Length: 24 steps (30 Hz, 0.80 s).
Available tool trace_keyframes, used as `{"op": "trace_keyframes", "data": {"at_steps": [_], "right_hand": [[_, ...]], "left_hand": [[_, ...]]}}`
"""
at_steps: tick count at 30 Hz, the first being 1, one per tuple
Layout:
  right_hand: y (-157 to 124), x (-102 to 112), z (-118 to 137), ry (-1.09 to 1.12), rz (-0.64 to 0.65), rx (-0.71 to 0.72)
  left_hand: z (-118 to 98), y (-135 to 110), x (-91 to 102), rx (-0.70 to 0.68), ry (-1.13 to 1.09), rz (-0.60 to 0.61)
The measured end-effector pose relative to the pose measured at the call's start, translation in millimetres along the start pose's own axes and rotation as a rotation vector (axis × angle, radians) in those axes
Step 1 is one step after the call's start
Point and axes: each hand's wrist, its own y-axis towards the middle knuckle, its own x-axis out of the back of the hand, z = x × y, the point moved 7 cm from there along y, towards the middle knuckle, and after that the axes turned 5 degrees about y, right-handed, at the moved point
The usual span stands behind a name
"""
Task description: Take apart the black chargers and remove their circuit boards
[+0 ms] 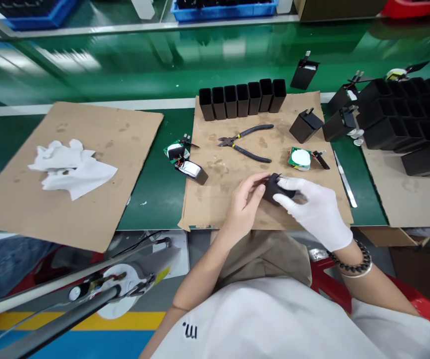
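Both my hands hold one small black plastic housing (275,187) just above a brown cardboard sheet (215,199) at the table's near edge. My bare left hand (243,207) pinches its left side with curled fingers. My right hand (318,212), in a white glove, wraps over its right side. Black-handled cutting pliers (247,142) lie on the cardboard just beyond my hands. A small green circuit board with a white round part (300,158) rests to their right.
A row of several black open housings (242,98) stands at the cardboard's far edge. More housings (405,124) are stacked at right. Another circuit assembly (183,158) lies left of the cardboard. White crumpled cloth (71,167) lies on a second cardboard. Metal tweezers (345,182) lie at right.
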Motion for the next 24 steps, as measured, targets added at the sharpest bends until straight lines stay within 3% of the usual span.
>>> {"op": "trace_keyframes", "data": {"at_steps": [4,10,20,24], "right_hand": [[11,-4,-22,0.571,0.073,-0.346],[13,-9,-20,0.917,0.044,-0.48],[24,-1,-6,0.699,0.027,-0.407],[32,16,10,0.23,-0.122,-0.075]], "left_hand": [[4,-5,12.5,0.048,-0.084,-0.106],[5,-6,10.6,0.068,-0.102,-0.072],[5,-9,7.8,0.076,-0.064,0.013],[3,-11,7.2,0.025,-0.029,0.022]]}}
